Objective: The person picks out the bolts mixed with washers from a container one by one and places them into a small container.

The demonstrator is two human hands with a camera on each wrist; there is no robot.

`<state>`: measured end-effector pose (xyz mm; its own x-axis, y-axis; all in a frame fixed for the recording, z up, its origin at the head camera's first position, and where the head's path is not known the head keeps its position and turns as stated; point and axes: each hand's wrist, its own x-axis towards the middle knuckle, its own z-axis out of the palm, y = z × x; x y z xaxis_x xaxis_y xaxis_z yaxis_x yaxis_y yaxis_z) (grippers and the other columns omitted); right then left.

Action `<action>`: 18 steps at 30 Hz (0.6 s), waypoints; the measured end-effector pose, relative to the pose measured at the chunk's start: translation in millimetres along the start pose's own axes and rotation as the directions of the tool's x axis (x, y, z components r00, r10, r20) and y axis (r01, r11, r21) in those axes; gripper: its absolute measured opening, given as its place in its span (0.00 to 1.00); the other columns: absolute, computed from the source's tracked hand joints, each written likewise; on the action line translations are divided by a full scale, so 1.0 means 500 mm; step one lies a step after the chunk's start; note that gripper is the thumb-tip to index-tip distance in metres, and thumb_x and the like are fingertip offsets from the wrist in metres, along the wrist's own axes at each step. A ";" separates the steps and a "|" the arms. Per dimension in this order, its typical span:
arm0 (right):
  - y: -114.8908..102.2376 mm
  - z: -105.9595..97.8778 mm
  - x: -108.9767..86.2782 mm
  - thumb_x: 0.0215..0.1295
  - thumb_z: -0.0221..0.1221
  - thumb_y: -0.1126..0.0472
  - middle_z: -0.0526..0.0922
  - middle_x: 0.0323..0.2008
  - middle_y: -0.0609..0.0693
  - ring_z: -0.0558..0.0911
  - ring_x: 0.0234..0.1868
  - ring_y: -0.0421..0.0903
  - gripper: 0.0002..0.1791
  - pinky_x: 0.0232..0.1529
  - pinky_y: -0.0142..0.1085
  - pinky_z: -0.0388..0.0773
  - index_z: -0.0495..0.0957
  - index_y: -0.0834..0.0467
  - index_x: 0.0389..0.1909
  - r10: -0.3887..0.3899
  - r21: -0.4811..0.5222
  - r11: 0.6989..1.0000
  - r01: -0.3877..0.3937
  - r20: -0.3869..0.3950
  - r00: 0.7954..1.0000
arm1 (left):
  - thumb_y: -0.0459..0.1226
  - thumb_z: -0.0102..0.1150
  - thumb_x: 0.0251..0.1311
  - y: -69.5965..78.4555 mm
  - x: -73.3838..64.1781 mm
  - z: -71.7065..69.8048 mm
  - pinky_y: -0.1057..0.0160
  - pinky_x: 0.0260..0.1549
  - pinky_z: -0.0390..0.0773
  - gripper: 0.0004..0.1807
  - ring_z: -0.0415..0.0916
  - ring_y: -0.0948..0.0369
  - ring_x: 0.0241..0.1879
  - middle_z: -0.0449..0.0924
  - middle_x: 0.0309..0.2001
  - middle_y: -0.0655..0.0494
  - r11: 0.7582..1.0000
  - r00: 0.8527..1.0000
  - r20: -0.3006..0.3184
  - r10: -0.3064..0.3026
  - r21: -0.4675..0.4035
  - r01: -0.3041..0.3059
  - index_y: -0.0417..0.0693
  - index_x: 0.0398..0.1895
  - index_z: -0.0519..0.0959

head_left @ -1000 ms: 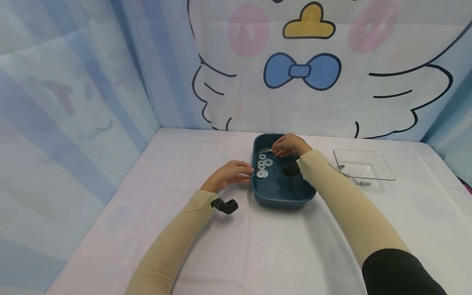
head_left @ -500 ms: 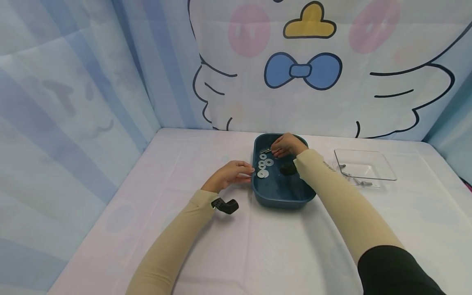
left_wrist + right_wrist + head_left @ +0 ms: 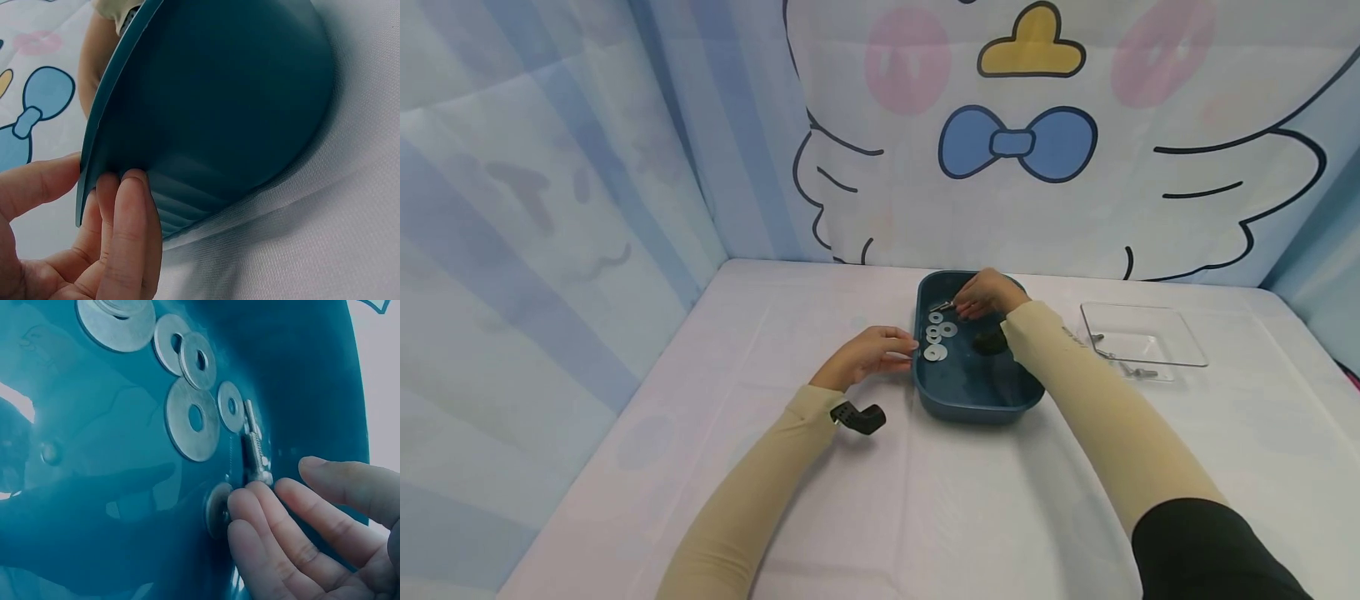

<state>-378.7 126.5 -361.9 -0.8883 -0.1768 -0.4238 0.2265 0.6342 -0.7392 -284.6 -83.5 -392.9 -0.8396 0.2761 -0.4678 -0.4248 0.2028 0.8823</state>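
Note:
A dark blue plastic tub [image 3: 970, 410] stands on the table. My left hand [image 3: 868, 357] pinches its left rim, the thumb on the edge and the fingers against the outer wall, as the left wrist view shows. My right hand [image 3: 988, 296] is inside the tub, at its far end. In the right wrist view, its fingertips lie against a bolt [image 3: 253, 453] and close to a washer [image 3: 217, 509] standing on edge; the thumb is apart from them. Several flat metal washers [image 3: 948, 330] lie along the tub's left side, some overlapping.
Right of the tub, a clear plastic box [image 3: 1150, 333] holds several bolts [image 3: 1142, 373]. A white cloth [image 3: 985, 500] covers the table. A printed curtain [image 3: 1000, 217] hangs just behind the table, and another curtain [image 3: 550, 250] borders the left.
Inside the tub, my right hand has shifted slightly left and then back right beside the bolt. My left hand has kept its hold on the rim, and the tub stays in place.

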 end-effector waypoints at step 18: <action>0.020 0.010 0.013 0.64 0.56 0.67 0.83 0.40 0.60 0.83 0.29 0.40 0.18 0.49 0.39 0.82 0.74 0.74 0.52 -0.033 0.057 0.998 0.035 -0.040 0.999 | 0.37 0.57 0.63 -0.002 0.003 -0.002 0.61 0.53 0.79 0.16 0.77 0.56 0.48 0.76 0.52 0.46 1.000 1.000 0.004 -0.002 0.003 0.002 0.40 0.51 0.73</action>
<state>-380.0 127.8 -374.7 -0.9104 -0.1673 -0.3785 0.2177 0.5841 -0.7819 -285.8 -84.4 -394.2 -0.8376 0.2791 -0.4696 -0.4255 0.2059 0.8812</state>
